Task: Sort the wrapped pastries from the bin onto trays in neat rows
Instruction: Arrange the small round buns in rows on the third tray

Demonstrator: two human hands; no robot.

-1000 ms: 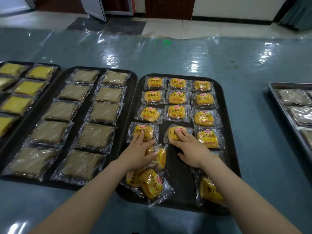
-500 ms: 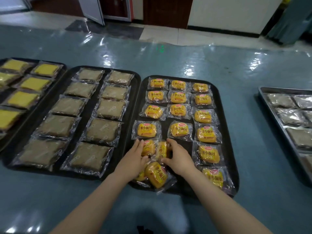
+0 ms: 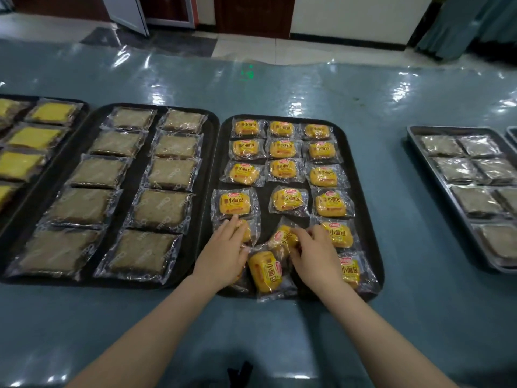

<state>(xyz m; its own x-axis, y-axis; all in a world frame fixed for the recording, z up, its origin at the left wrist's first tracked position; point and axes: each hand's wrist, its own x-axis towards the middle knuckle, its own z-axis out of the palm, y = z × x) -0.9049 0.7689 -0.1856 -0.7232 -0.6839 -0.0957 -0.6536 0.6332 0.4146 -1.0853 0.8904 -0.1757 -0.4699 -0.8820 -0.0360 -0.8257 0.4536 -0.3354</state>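
Head view: black tray [image 3: 361, 169] carries yellow wrapped buns in three columns, far rows tidy.

Left hand [image 3: 223, 253] lies flat, fingers straight, on bun [image 3: 246, 232] in left column — likely sliding it under row above.

Right hand [image 3: 313, 253] pinches tilted bun [image 3: 282, 238] for middle-column gap.

Loose bun [image 3: 265, 271] lies between hands at near edge, unplaced.

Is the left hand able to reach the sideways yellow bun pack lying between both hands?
Probably yes. The sideways pack lies uncovered on top, right beside the left hand, which rests on another bun pack. The right hand grips a different pack, so nothing blocks it.
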